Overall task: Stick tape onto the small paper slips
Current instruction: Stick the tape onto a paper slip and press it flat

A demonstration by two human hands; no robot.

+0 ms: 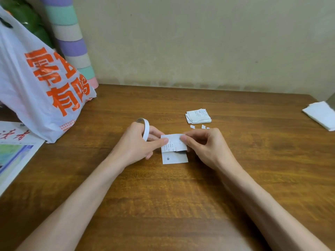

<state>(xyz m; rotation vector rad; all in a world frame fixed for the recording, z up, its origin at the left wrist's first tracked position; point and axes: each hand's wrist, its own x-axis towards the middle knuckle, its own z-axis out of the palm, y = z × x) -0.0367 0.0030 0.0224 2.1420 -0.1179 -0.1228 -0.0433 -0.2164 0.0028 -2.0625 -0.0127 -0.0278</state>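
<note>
A small printed paper slip is held just above the wooden table between both hands. My left hand pinches its left edge with the thumb, and a white tape roll hangs looped around that hand's fingers. My right hand pinches the slip's upper right corner between thumb and forefinger. Another slip lies flat on the table directly below, partly covered by the held one. A small stack of printed slips sits farther back to the right.
Tiny paper scraps lie in front of the stack. A white plastic bag with orange lettering stands at the left, with printed sheets below it. Folded white tissue lies at the right table edge. A wall runs behind.
</note>
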